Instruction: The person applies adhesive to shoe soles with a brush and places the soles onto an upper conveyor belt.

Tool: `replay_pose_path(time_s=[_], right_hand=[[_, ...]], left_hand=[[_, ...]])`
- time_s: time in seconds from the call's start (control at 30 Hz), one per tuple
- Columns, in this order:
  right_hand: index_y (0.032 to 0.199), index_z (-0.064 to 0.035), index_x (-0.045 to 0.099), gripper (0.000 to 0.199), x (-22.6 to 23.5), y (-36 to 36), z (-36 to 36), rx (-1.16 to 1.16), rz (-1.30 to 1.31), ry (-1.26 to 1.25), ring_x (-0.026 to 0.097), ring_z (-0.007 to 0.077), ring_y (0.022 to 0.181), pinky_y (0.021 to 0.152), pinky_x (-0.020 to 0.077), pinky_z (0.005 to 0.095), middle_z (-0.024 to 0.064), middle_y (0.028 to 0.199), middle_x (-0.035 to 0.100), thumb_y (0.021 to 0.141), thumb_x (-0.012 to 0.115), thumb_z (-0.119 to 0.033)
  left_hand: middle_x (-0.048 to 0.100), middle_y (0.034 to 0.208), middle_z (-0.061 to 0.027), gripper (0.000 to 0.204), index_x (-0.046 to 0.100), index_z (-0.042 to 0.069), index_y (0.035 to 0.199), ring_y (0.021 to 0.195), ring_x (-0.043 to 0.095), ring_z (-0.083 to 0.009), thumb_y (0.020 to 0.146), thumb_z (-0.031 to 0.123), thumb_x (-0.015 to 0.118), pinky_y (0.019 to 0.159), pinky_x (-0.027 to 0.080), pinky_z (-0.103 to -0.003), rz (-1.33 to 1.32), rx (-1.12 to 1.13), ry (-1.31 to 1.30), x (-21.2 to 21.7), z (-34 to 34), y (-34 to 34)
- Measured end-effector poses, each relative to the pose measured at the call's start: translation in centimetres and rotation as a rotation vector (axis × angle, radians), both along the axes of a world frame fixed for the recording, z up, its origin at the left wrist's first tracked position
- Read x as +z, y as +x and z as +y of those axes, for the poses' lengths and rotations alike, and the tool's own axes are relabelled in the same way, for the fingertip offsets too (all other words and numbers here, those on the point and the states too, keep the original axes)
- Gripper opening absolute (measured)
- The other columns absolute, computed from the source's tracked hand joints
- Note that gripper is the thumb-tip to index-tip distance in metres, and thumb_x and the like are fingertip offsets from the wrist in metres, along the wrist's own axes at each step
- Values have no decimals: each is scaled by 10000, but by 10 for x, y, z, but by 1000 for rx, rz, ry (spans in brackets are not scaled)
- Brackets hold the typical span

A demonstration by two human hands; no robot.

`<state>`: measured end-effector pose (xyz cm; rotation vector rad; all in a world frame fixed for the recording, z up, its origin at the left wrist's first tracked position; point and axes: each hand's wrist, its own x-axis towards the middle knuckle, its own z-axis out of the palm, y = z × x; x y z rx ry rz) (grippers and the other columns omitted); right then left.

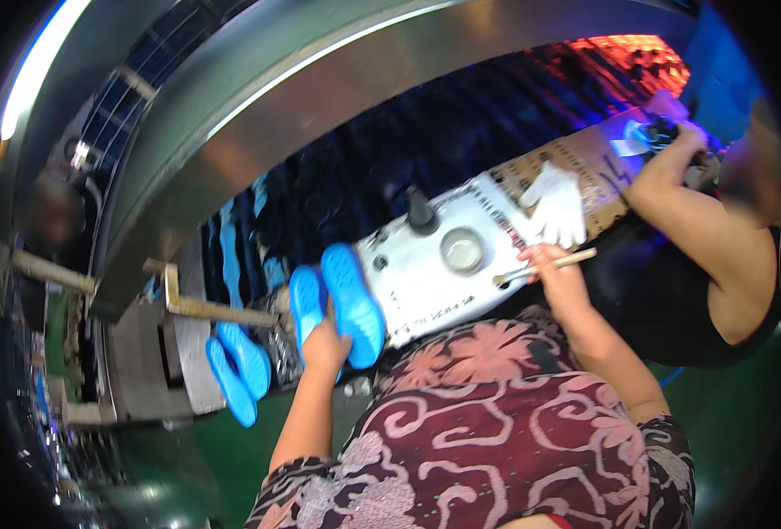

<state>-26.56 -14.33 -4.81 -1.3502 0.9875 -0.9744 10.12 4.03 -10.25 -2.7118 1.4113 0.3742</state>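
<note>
At the white board's left end, the left hand has its fingers closed round a blue sole's near end; the right hand pinches a brush. The sole looks light, rubbery, best held by its edges.

A cup sits on the counter — one pair of shoes to its left, another pair farther left; rightward, a glove lies on cardboard.
</note>
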Motion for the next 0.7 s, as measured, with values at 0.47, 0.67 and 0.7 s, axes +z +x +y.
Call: replay_pose_path(time_s=[0.47,0.67,0.7], right_hand=[[779,-68,676,208,-19,69,-45,145,380,-336,591,221,698,652,452,317,89,761,632,840,628,-261],[736,-31,666,158,-48,84,-55,144,445,-671,578,226,603,590,454,313,90,646,606,803,660,-174],[738,-30,665,157,-49,86,-56,141,467,-755,577,226,603,588,454,316,89,640,604,801,661,-174]], left_hand=[[619,885,-69,407,466,-1,1183,599,583,-106,792,73,551,470,464,-212,1591,738,-580,11,21,-20],[611,765,-51,326,504,20,1081,430,504,-110,790,134,598,369,405,-200,1750,783,-474,6,21,-26],[611,765,-51,326,504,20,1081,430,504,-110,790,134,598,369,405,-200,1750,790,-474,6,21,-27]])
